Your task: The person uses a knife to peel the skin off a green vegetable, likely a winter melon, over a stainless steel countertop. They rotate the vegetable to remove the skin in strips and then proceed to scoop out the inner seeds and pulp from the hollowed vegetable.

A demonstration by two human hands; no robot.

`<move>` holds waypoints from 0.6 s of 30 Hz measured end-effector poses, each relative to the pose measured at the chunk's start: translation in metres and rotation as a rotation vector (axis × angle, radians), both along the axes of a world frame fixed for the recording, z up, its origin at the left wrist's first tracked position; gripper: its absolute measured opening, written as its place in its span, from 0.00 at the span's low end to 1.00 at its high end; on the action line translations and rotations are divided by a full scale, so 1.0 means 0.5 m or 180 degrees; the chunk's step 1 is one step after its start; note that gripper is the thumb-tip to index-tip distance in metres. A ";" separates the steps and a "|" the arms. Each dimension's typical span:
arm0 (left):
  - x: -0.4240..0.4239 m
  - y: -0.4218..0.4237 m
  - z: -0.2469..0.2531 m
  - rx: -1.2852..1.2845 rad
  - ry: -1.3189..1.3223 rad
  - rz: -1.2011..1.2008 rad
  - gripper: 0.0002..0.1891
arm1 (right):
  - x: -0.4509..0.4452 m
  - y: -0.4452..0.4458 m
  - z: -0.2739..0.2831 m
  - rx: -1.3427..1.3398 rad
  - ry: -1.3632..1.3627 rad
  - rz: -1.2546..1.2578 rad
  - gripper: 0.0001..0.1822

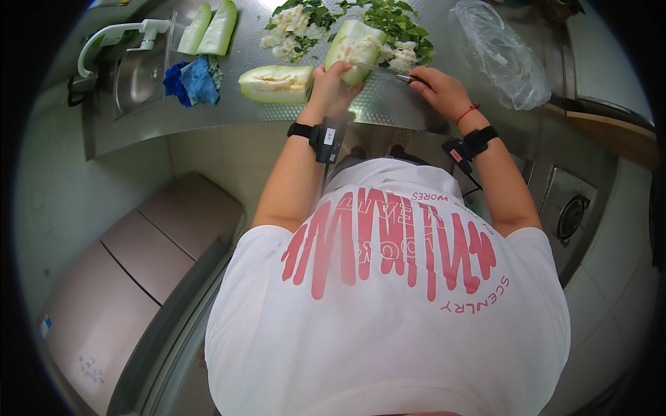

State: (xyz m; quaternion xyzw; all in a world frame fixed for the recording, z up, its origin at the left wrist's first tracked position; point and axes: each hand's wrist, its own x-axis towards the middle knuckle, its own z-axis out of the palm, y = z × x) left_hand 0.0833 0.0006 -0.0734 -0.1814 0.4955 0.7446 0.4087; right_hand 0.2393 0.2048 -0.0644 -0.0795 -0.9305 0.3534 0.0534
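Observation:
My left hand [335,88] holds a pale green gourd piece [355,44] from below, over the metal counter. In my right hand [441,91] is a knife [398,76] with a dark handle, its blade lying against the gourd's pithy cut face. Left of my left hand rests another gourd piece [276,84], its seedy hollow facing up. Two more cut pieces [218,28] lie farther left. Pale pith scraps [286,31] and chopped green leaves [400,23] are heaped behind and beside the held gourd.
Blue cloths [193,80] lie by a steel sink [138,78] with a white faucet [148,32] at the left. A clear plastic bag [502,57] rests at the right of the steel counter [234,112]. A gas burner [571,217] is at the far right.

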 end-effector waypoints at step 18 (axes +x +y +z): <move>-0.008 -0.004 -0.014 0.0130 -0.0153 -0.0026 0.08 | -0.050 -0.008 -0.038 -0.0265 0.0024 0.0205 0.14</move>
